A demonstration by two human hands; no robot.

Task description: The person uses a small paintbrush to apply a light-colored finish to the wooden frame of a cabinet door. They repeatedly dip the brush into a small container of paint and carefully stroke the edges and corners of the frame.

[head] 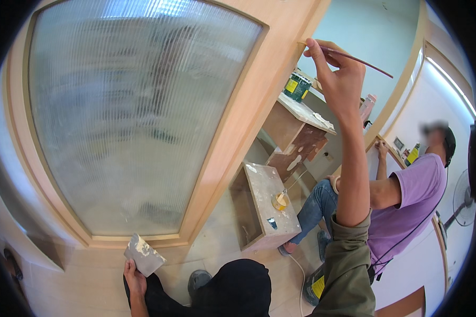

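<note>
My right hand (pixel 339 73) is raised and grips a thin dark-handled artist's brush (pixel 361 61). The brush tip meets the edge of the wooden door frame (pixel 287 39), near its upper right side. Low at the left, my left hand (pixel 135 279) holds a flat grey palette or putty blade (pixel 144 253) smeared with cream-coloured filler (pixel 142 247). Within the frame sits a large fluted glass panel (pixel 139 119). My fingers hide part of the brush handle.
Right of the door, a paint-spattered wooden box (pixel 269 198) bears a small yellow tub (pixel 279 202). Behind it, a cabinet (pixel 301 113) carries a green paint can (pixel 297 86). A co-worker in a purple shirt (pixel 412 190) sits nearby. A cable (pixel 301 273) crosses the floor; a fan (pixel 462 198) stands far right.
</note>
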